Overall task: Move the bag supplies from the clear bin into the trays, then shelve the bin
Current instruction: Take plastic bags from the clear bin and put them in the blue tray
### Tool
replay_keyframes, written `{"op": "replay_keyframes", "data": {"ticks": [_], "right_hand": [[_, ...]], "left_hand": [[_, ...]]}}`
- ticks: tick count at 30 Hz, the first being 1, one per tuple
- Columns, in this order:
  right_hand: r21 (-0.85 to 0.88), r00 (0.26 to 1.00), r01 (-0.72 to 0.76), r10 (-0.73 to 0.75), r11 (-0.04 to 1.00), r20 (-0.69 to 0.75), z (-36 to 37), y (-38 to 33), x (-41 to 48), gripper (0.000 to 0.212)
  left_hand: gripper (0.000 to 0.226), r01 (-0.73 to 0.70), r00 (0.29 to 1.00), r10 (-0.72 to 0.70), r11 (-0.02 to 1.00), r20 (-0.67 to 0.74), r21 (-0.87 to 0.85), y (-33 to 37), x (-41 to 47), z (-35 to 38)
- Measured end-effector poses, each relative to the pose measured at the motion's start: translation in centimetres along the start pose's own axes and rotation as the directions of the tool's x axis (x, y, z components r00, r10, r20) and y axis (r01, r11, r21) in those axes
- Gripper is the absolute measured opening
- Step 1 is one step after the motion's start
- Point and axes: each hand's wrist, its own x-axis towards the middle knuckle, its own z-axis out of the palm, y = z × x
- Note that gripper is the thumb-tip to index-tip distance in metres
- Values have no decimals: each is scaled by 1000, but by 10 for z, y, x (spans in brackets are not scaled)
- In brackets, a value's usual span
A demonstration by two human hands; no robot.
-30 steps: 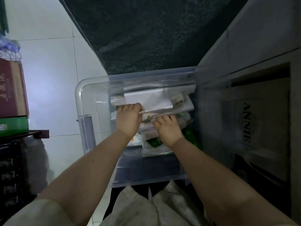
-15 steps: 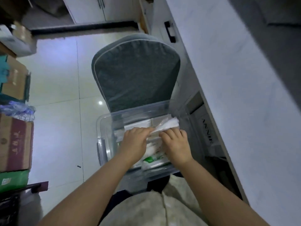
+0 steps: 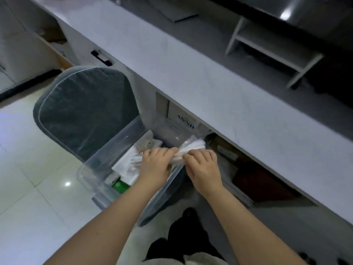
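Head view: both hands are lifting a bundle of white bags (image 3: 191, 148) clear of the clear bin (image 3: 107, 159), which is sitting on a grey chair (image 3: 84, 111) beside the counter (image 3: 191, 73). The left hand (image 3: 155, 165) is clamped around one end, the right hand (image 3: 202, 167) pinching the middle; the far end is fanning out above the bin's rim. So the first load is coming out, though no tray is showing, possibly out of frame. More packets, one green (image 3: 119, 185), are remaining inside. Against half a second ago, the bundle is riding higher and the camera is swinging toward the counter.
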Motion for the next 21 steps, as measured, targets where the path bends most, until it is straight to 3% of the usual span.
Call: {"op": "replay_keyframes", "data": {"ticks": [5, 11, 15, 21], "right_hand": [[-89, 966, -201, 183, 975, -181, -65, 52, -57, 13], [-225, 880, -413, 323, 882, -349, -172, 130, -140, 22], [-329, 826, -543, 419, 773, -378, -246, 178, -206, 25], [-338, 724, -685, 553, 645, -413, -350, 242, -329, 29]], "left_hand": [[49, -201, 980, 201, 979, -5, 33, 68, 23, -11], [59, -425, 899, 430, 902, -80, 77, 201, 67, -18], [47, -581, 805, 580, 813, -122, 33, 327, 76, 1], [48, -762, 646, 748, 642, -152, -80, 527, 34, 53]]}}
